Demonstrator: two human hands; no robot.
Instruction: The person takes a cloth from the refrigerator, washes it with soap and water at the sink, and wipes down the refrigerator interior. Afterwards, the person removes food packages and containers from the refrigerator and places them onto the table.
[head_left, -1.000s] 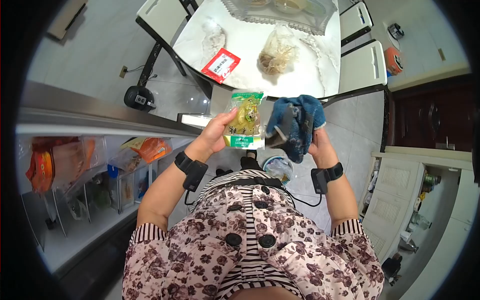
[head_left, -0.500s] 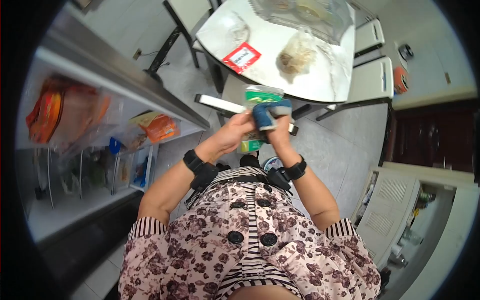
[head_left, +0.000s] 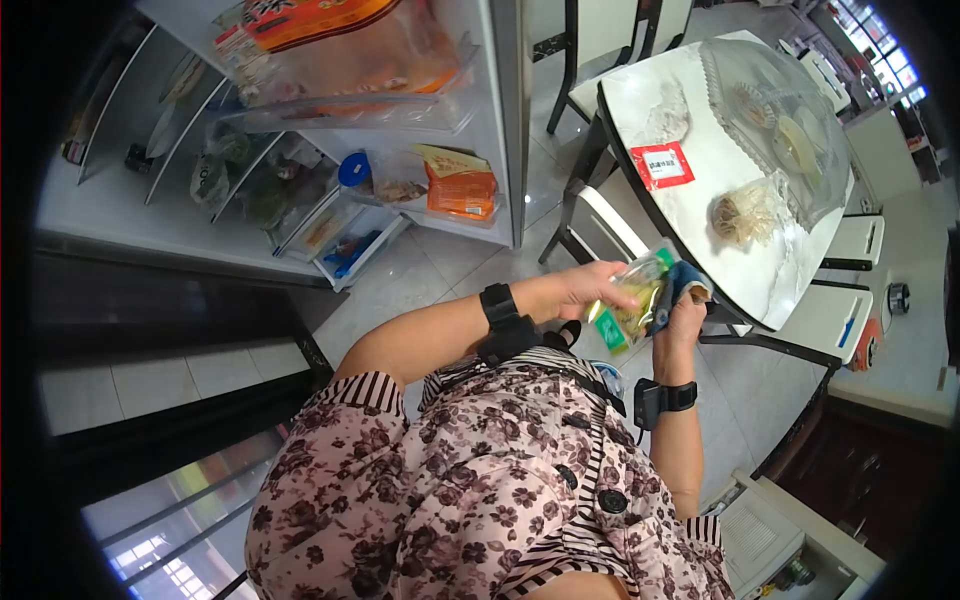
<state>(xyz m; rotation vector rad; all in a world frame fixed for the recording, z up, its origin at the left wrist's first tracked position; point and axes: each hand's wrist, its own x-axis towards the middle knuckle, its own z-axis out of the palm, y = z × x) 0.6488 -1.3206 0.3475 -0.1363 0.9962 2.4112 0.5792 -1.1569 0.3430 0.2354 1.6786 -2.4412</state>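
Note:
A clear packet with green ends and yellow-green contents [head_left: 640,298] is pinched at its left side by my left hand [head_left: 598,290]. My right hand [head_left: 685,318] grips a bunched dark blue cloth [head_left: 680,283], which lies against the packet's right side. Both hands are close together, just in front of the table edge.
The refrigerator stands open at the left, its door shelf [head_left: 440,115] holding orange packages. On the white table [head_left: 700,110] lie a red packet [head_left: 662,166], a plastic bag with brownish contents [head_left: 742,215] and a mesh food cover [head_left: 790,120]. Chairs surround it.
The view has swung left, bringing more of the open refrigerator in. My right hand first brought the cloth over to the packet's front; now the cloth is at the packet's right side.

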